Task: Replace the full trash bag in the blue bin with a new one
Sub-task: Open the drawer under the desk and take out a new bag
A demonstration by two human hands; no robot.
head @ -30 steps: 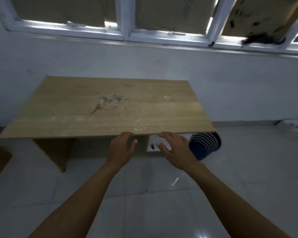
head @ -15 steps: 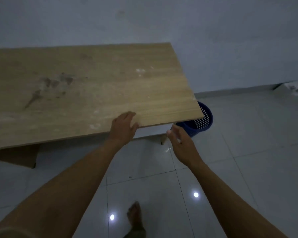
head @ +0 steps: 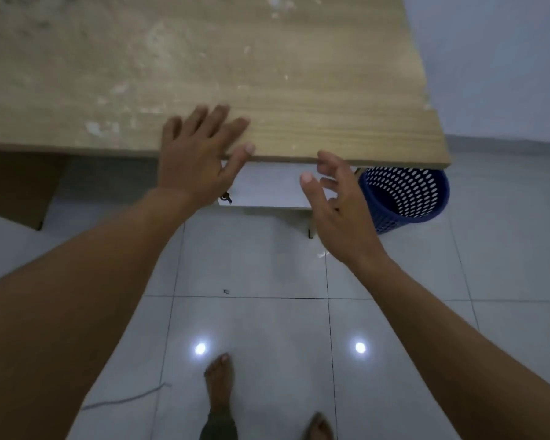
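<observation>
Glossy pale floor tiles [head: 251, 265] fill the near ground, with two bare feet on them. Above, the left hand [head: 194, 154] lies flat and spread on the worn wooden tabletop [head: 299, 100], thumb at its edge; the right hand [head: 337, 198] hovers open, holding nothing. The perforated blue plastic bin [head: 407, 198] stands on the floor, tucked partly under the tabletop's right corner (no bag discernible inside), near the plain wall [head: 502, 58].
</observation>
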